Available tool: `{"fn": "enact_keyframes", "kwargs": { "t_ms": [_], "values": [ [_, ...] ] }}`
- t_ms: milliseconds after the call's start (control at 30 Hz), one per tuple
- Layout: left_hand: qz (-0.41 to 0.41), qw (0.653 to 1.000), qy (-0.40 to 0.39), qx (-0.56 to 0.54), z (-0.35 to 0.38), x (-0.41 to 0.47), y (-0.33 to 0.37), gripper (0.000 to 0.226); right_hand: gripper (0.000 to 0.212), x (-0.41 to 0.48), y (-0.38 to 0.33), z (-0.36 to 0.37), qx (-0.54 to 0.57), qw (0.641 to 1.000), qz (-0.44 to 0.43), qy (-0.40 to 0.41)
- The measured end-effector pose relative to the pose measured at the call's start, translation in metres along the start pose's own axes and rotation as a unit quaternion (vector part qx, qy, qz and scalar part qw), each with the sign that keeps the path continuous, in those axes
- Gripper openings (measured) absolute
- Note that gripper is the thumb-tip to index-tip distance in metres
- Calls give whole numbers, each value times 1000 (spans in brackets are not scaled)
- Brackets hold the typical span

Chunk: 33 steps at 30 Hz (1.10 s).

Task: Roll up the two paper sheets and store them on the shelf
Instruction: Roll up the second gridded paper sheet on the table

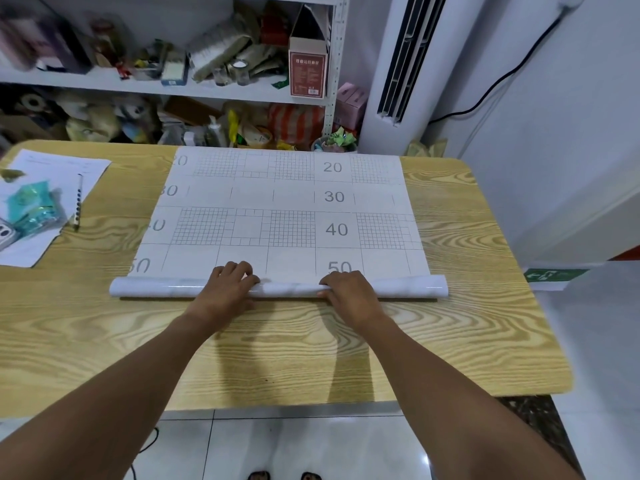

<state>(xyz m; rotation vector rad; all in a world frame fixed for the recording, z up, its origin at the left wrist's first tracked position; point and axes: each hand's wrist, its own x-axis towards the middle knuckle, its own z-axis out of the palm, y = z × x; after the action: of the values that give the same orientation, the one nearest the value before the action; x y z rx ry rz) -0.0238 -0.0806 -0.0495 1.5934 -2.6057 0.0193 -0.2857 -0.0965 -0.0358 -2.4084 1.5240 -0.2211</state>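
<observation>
Both hands sit on the near, rolled end point(166, 287) of the paper sheet point(291, 199), side by side near its middle. The left hand point(227, 284) has its fingers curled over the top of the roll, with the knuckles raised. The right hand point(349, 289) wraps the roll in the same way, fingers over the top. Its thumb is hidden, so how far it reaches under cannot be seen. Each hand grips the roll.

The roll runs crosswise on the worktop point(467, 306), and both ends stick out well past the hands. Beyond it the rest of the sheet lies flat, reaching to the far edge of the worktop. It is printed with grids and four rows of numbers, 20, 30, 40 and 50, each given twice. The left column of numbers is clipped at the sheet's edge. Whether this is one sheet or two laid together cannot be told.

At the left of the worktop lie loose white papers point(52, 168) with one pen point(79, 199) on them, teal packets point(31, 206) and a phone point(5, 235) cut off by the frame.

Behind the worktop stands the shelf point(104, 83). Two levels of it show, both crammed with blurred clutter, and only an upright red-brown box point(308, 72) reads clearly. A tall white air conditioner point(408, 64) stands to its right.
</observation>
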Motion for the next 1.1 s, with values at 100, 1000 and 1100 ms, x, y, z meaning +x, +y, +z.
{"fn": "enact_keyframes", "kwargs": {
  "t_ms": [100,1000,1100],
  "values": [
    [2,1000,19,5,3,2,-1,47,19,2,0,0,0,1000,5,-6],
    [14,999,44,-7,8,11,-7,54,26,6,6,0,58,998,28,4],
    [18,999,44,-8,6,15,-8,52,26,8,6,1,51,998,25,4]
  ]
}}
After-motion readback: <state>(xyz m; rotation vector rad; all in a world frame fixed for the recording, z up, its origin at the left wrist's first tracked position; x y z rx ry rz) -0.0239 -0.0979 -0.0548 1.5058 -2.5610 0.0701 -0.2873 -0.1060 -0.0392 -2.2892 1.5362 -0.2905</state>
